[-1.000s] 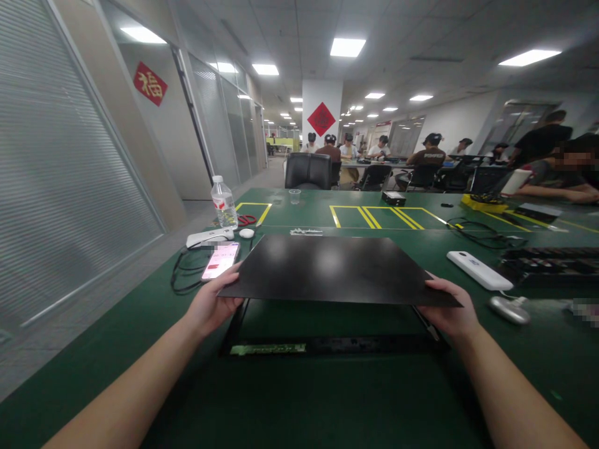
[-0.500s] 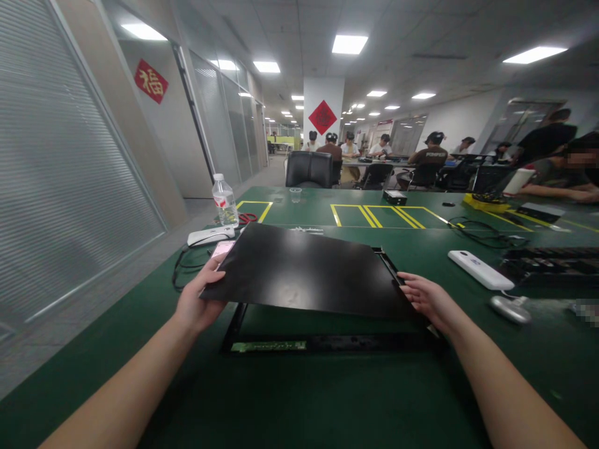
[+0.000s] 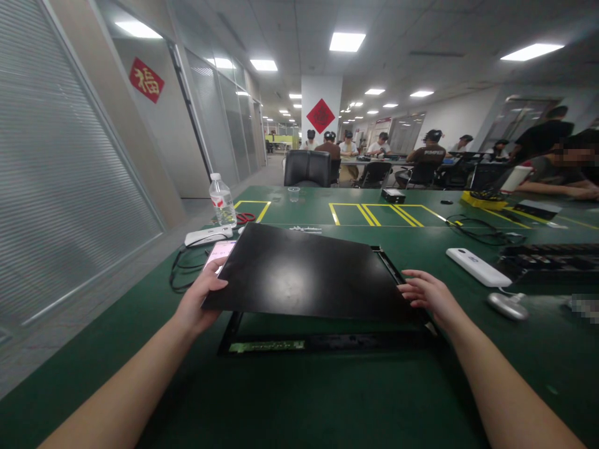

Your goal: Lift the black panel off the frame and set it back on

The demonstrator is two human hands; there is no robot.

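My left hand (image 3: pixel 200 298) grips the left edge of a thin black flat panel (image 3: pixel 299 268), thumb on top. The panel is tilted, its left side raised above a black rectangular frame (image 3: pixel 337 343) on the table. A green circuit strip (image 3: pixel 266 345) shows along the frame's near side. Much of the frame is hidden under the panel. At the panel's right edge is my right hand (image 3: pixel 433 300), fingers stretched and apart; the fingertips are at the edge, and I cannot tell how firmly they touch it.
On the green table (image 3: pixel 299 399), a water bottle (image 3: pixel 223 201), red-handled scissors (image 3: pixel 245 217), a phone (image 3: pixel 219 252) and a white device with a cable (image 3: pixel 208 236) lie left. To the right are another white device (image 3: pixel 477 267), a silver mouse-shaped object (image 3: pixel 508 307) and black equipment (image 3: pixel 547 265). People sit beyond.
The right hand's thumb and fingers have spread slightly away from the panel's edge. The near edge of the panel sits a little lower. My left hand keeps its grip.
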